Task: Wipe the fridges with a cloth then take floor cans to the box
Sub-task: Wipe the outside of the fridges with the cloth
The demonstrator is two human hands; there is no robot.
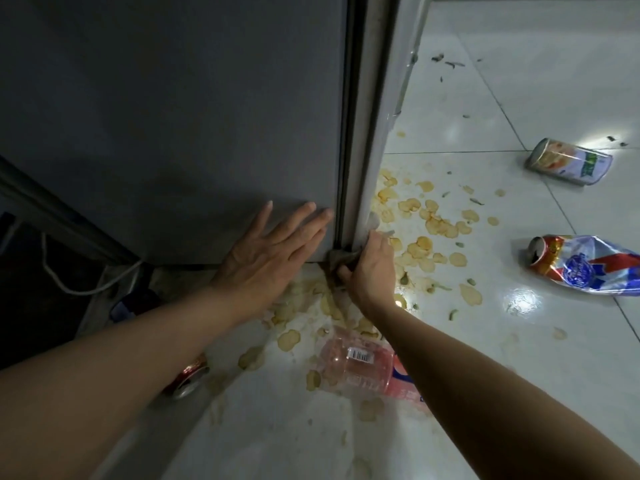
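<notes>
- our right hand [372, 261] pinches a small grey cloth [337, 259] against the bottom corner of the fridge [173, 116], right at the dark vertical seam by the door edge.
- our left hand [268, 252] lies flat on the fridge front just left of that seam, fingers straight and spread, holding nothing.
- the seam runs straight up from the cloth, so we judge the next wipe goes along that upright line; the right hand is the one on it.
- the cans are all on the floor [519, 81]: a pale can [568, 161] lies on its side well off to the right, a crushed red and blue can [585, 265] lies nearer on the right, and a red can [188, 377] peeks out under our left forearm.
- a pink plastic bottle [360, 367] lies between our arms, with a barcode sticker; its other print is too blurred to read.
- the can labels are not legible either.
- chips [436, 223] are scattered about the floor by the fridge corner.
</notes>
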